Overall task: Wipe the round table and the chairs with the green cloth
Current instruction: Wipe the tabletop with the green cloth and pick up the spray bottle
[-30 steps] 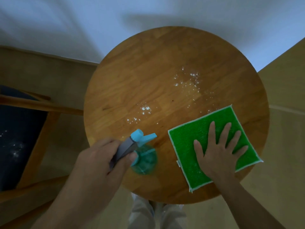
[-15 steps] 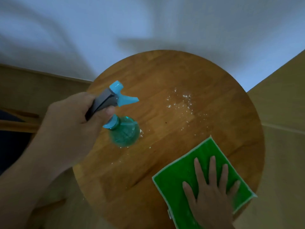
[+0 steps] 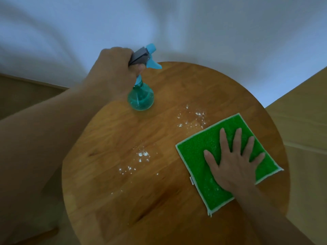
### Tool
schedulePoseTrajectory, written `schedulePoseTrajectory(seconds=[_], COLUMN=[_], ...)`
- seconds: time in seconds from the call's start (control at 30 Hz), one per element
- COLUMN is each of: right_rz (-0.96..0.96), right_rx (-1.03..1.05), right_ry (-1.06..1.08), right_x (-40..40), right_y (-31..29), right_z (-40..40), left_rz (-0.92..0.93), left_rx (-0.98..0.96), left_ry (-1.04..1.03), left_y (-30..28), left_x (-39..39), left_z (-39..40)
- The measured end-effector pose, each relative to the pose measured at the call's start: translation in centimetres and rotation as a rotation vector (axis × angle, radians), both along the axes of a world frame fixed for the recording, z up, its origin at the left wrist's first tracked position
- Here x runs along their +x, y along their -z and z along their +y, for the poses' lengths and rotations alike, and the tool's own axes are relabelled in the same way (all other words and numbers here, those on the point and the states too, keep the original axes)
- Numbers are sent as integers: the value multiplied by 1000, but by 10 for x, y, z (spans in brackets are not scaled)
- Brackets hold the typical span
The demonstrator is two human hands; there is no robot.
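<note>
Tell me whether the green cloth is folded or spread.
Spread: the green cloth lies flat on the round table, all four corners visible, right hand pressing it.

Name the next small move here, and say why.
Probably slide the green cloth left with the right hand, which lies flat on it: white specks still lie beside it on the round table, while the left hand holds the spray bottle.

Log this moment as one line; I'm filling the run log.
left hand grips spray bottle | right hand flat on green cloth | white specks unwiped on round table
</note>
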State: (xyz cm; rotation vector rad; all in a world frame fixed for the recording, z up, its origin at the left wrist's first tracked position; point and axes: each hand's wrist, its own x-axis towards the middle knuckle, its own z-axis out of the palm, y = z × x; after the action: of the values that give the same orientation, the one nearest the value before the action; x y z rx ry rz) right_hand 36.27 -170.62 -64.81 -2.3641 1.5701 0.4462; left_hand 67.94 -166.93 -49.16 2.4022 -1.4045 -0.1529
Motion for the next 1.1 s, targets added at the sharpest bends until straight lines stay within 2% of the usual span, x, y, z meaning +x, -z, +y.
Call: schedulePoseTrajectory(seconds=[0.17, 0.43, 0.7, 0.8, 0.97, 1.03, 1.1], right_rz=[26, 54, 92, 65, -46, -59, -67], right_rx=[31, 80, 118, 86, -42, -63, -64], right_ry=[12, 36, 39, 12, -130, -197, -238], right_x=[4, 7, 11, 9, 40, 63, 89], right_y=[-2, -7, -9, -6, 3, 5, 6], right_z=[1, 0, 0, -9, -42, -47, -46], left_rz=[43, -22, 112, 165, 383, 420, 395], left_rx=[15, -5, -71, -118, -250, -219, -80], left_ry=[48, 157, 209, 141, -76, -145, -194], left_y=[6, -4, 18, 23, 40, 58, 78], left_x=[18, 15, 9, 6, 10, 16, 28], left_z=[-41, -105, -133, -133, -93, -65, -28])
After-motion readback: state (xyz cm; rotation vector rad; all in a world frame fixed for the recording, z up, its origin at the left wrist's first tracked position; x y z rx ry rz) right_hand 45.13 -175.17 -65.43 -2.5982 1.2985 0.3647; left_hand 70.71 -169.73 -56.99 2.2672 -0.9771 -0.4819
